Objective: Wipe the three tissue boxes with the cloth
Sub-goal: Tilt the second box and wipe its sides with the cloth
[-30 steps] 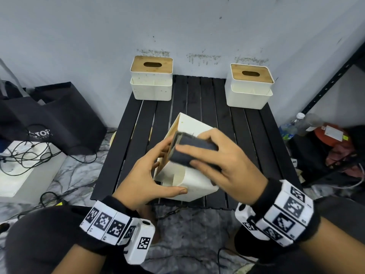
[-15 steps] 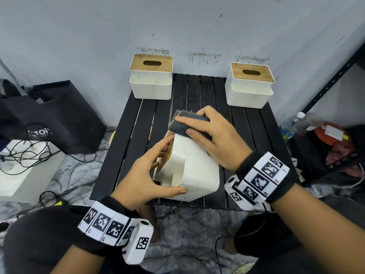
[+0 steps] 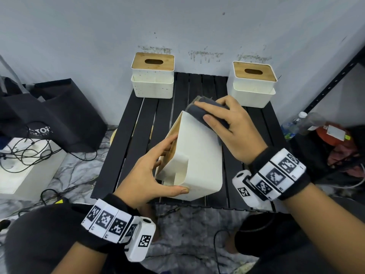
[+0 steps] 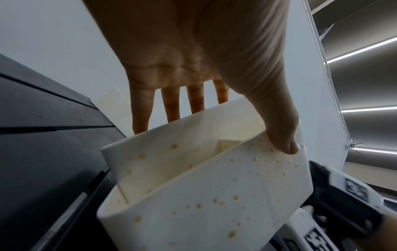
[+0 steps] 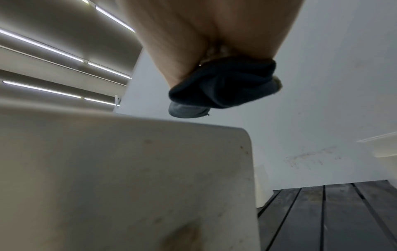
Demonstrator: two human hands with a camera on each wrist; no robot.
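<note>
A white tissue box [image 3: 199,155] with a wooden lid stands tilted on its end at the front of the black slatted table [image 3: 126,145]. My left hand [image 3: 173,165] grips it, fingers on the lid side and thumb [image 4: 283,139] on the spotted white wall [image 4: 214,195]. My right hand [image 3: 227,123] holds a folded dark grey cloth [image 3: 199,113] and presses it on the box's far upper edge. From the right wrist the cloth [image 5: 225,84] bunches under the palm above the box [image 5: 128,178]. Two more tissue boxes stand upright at the back left [image 3: 152,76] and back right [image 3: 252,84].
A grey wall runs right behind the table. A black bag [image 3: 55,113] and a white unit with tangled cables [image 3: 25,155] sit on the floor to the left. On the right are a black shelf post [image 3: 335,76], a plastic bottle [image 3: 294,125] and clutter.
My right hand has slid the cloth from the middle of the box's upturned face to its far upper edge. The left hand keeps the same hold on the box.
</note>
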